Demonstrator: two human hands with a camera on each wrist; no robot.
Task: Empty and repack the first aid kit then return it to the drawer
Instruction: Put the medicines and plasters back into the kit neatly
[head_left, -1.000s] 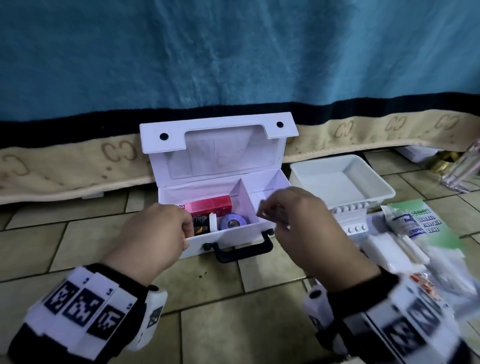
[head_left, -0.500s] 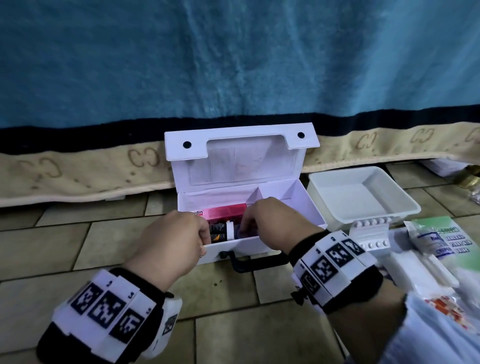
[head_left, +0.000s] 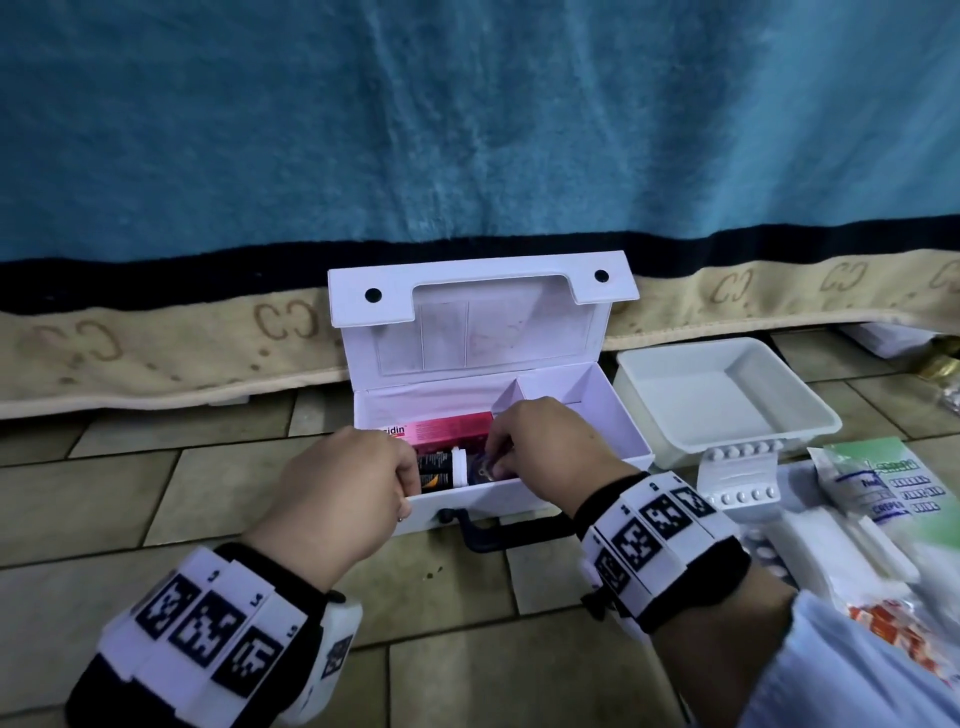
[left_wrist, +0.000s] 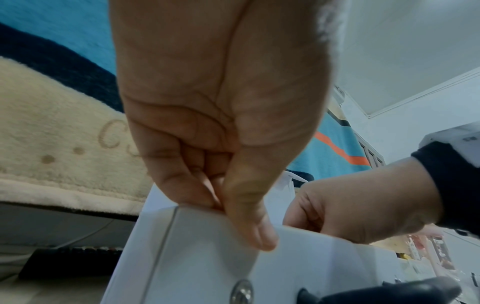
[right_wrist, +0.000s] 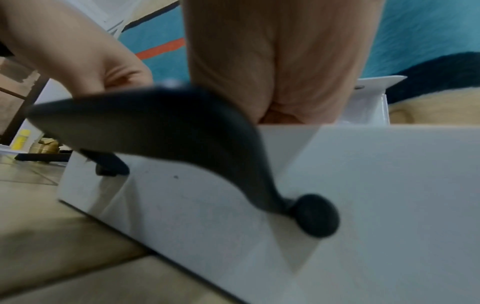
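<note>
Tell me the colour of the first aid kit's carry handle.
Black, against the white first aid kit. The handle shows best in the head view.

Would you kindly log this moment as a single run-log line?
phase: repacking | left hand: pinches first aid kit front wall | right hand: fingers in left compartment, grip hidden | tray: beside kit

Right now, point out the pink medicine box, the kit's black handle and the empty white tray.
pink medicine box (head_left: 447, 428), head view, top face.
black handle (head_left: 511, 535), head view, grip bar.
white tray (head_left: 810, 415), head view, right rim.
</note>
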